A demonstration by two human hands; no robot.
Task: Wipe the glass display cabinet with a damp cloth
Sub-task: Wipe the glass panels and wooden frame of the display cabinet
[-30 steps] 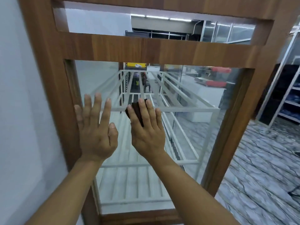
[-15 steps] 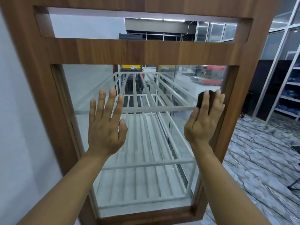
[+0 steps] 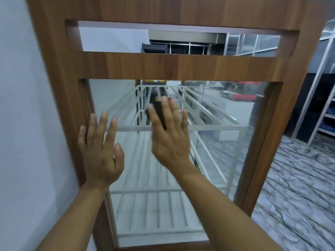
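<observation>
The glass display cabinet (image 3: 181, 66) has a brown wooden frame and a large glass pane (image 3: 217, 151), with white wire shelves behind it. My left hand (image 3: 101, 151) lies flat with straight fingers against the left side of the pane, next to the left frame post. My right hand (image 3: 170, 134) presses a dark cloth (image 3: 160, 111) flat against the middle of the glass with straight, spread fingers. Only part of the cloth shows between and above the fingers. The right hand is blurred.
A pale wall (image 3: 27, 124) stands close on the left of the cabinet. A marble-patterned floor (image 3: 299, 187) spreads to the right. Metal shelving (image 3: 326, 109) stands at the far right.
My right hand slid the cloth from the middle of the pane to its right edge, then back to the middle. My left hand stayed flat on the left side of the glass.
</observation>
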